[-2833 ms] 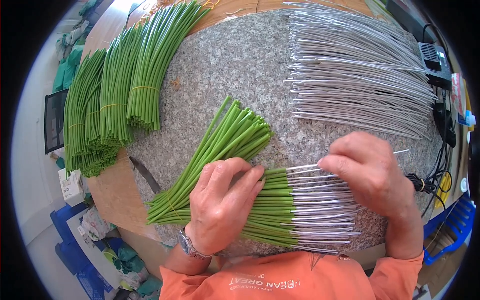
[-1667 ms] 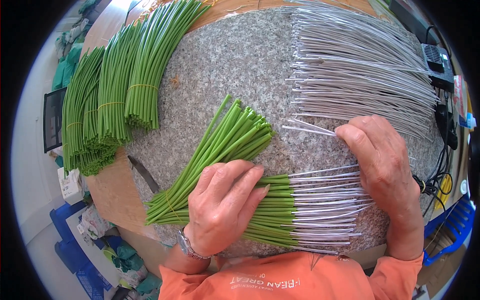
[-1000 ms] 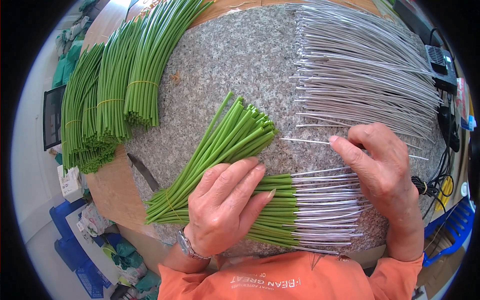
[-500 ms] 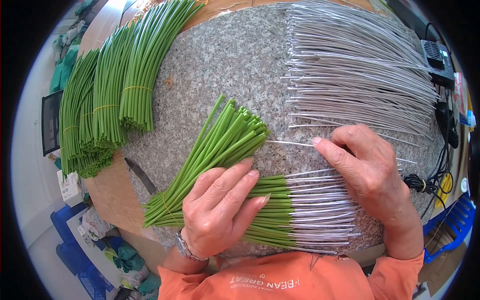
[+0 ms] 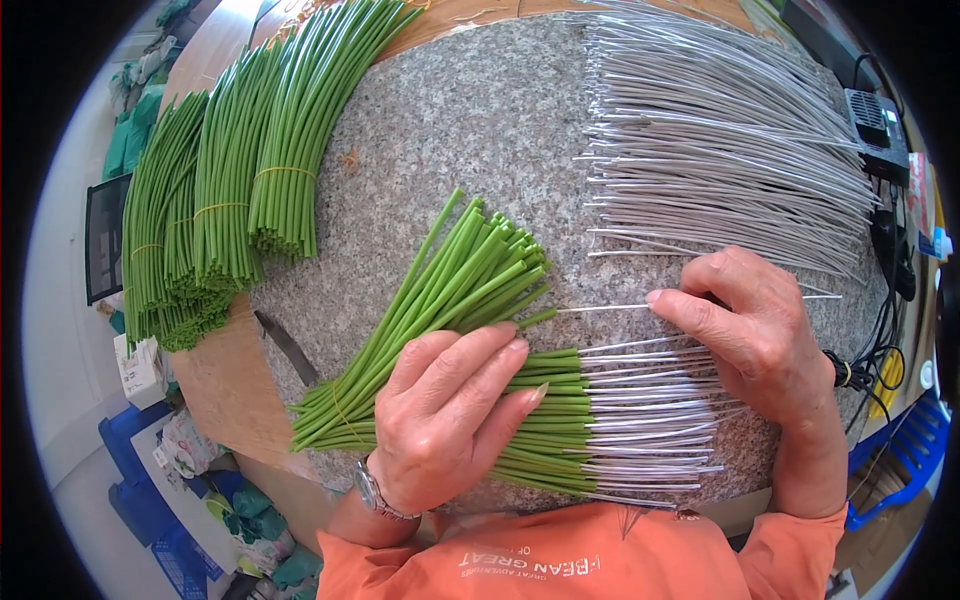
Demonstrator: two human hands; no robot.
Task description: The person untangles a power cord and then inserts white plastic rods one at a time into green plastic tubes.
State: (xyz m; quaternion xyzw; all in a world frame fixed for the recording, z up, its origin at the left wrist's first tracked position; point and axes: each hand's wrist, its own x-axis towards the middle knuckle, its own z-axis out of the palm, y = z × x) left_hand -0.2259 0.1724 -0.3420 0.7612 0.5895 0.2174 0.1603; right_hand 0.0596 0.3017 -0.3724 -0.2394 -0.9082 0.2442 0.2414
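Note:
My left hand (image 5: 445,420) rests over a bundle of thin green plastic tubes (image 5: 455,290), its fingers closed on them. A yellow rubber band (image 5: 345,412) ties the bundle at its left end. Part of it fans up past my fingertips. The lower part lies flat, with silver wires (image 5: 650,430) sticking out of the tube ends to the right. From beside my left fingertips one tube end (image 5: 541,317) points right. My right hand (image 5: 755,330) pinches a single silver wire (image 5: 610,308), whose left tip is at that tube's mouth. How far in it goes cannot be seen.
Several banded bundles of green tubes (image 5: 285,170) lie at the far left. A broad layer of loose silver wires (image 5: 720,140) covers the far right of the grey stone slab (image 5: 460,110). A dark blade-like strip (image 5: 285,347) lies left; black cables (image 5: 860,370) coil at right.
The pinched wire and my right hand have moved slightly right and down. One tube end now stands apart from the fan at the wire's tip. My left hand keeps its hold.

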